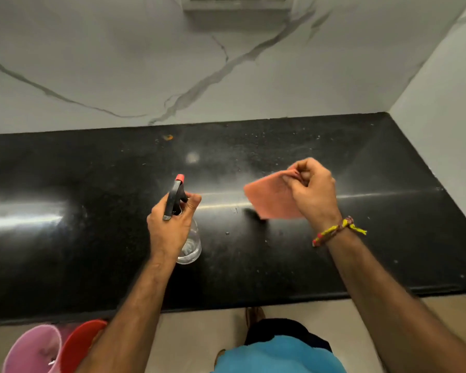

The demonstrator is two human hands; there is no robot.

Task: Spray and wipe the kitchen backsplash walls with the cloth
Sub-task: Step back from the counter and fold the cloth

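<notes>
My left hand [170,224] grips a clear spray bottle [190,243] by its black trigger head, whose red nozzle points away toward the wall; a finger lies on the trigger. My right hand [312,189] pinches a pink cloth [269,197] by its top edge, and the cloth hangs above the black counter. A faint mist hangs in the air over the counter between the nozzle and the cloth. The white marble backsplash [226,65] with grey veins rises behind the counter and turns a corner into the right wall [447,90].
The black stone countertop [92,251] shines with reflections and carries small specks and an orange crumb [168,137]. A switch plate [237,4] sits high on the backsplash. On the floor at lower left stand a pink bucket [35,351] and a red bucket [78,343].
</notes>
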